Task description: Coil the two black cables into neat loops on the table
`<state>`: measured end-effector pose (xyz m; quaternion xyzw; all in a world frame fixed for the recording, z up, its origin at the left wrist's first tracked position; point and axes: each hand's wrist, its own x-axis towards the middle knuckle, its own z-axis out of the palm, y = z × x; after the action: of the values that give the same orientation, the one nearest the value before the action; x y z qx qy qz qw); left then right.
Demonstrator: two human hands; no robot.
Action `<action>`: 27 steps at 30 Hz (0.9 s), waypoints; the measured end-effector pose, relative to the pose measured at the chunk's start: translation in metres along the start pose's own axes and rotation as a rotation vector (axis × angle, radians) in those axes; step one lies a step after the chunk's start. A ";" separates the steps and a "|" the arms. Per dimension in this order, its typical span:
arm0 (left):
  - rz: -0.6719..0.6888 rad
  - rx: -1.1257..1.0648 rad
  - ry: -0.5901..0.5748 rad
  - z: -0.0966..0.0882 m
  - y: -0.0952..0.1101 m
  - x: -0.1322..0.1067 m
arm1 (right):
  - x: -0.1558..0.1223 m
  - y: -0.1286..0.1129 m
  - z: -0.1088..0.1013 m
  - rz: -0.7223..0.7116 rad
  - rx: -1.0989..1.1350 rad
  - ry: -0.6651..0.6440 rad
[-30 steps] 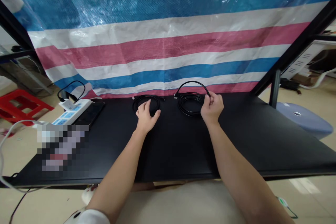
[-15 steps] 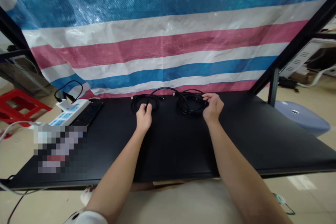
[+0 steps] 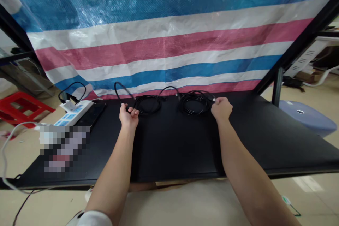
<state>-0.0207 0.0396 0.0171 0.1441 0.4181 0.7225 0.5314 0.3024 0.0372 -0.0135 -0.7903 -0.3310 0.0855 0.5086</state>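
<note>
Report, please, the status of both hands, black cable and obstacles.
Left hand gripping looped black cable; right hand pinching cable stretch beside right coil. Strand arching toward left coil. White power strip, left side, seems out of the way.

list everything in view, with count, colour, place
cable coils: two, black, side by side towards the table's back
table: one, black, across the middle
striped sheet: one, blue, white and pink, behind the table
power strip: one, white with blue, table's left
plug: at least one, white, in the strip
flat device: one, dark, beside the strip
pixelated patch: one, left front, contents hidden
stool: one, red, floor at left
lidded bin: one, bluish-purple, floor at right
frame posts: black, both sides, count unclear
floor: one, pale, below
left hand: one, bare, gripping a raised black cable loop left of the coils
right hand: one, bare, gripping cable beside the right-hand coil
</note>
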 end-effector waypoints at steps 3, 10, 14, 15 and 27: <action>-0.009 -0.028 0.053 -0.008 0.008 0.008 | 0.008 -0.001 0.001 0.071 0.434 0.002; -0.005 -0.122 0.230 -0.010 0.015 0.011 | 0.021 0.003 -0.015 0.346 1.247 -0.076; 0.040 -0.024 0.252 -0.003 0.013 0.004 | 0.019 0.002 -0.015 0.449 1.349 -0.052; 0.063 0.027 0.264 -0.001 0.011 0.002 | 0.018 0.002 -0.014 0.445 1.342 -0.069; 0.641 0.801 0.251 -0.018 -0.008 0.016 | 0.003 -0.003 0.003 -0.012 0.907 -0.250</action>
<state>-0.0336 0.0465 -0.0037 0.3689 0.6568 0.6441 0.1331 0.3018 0.0424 -0.0117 -0.4697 -0.3236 0.3131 0.7593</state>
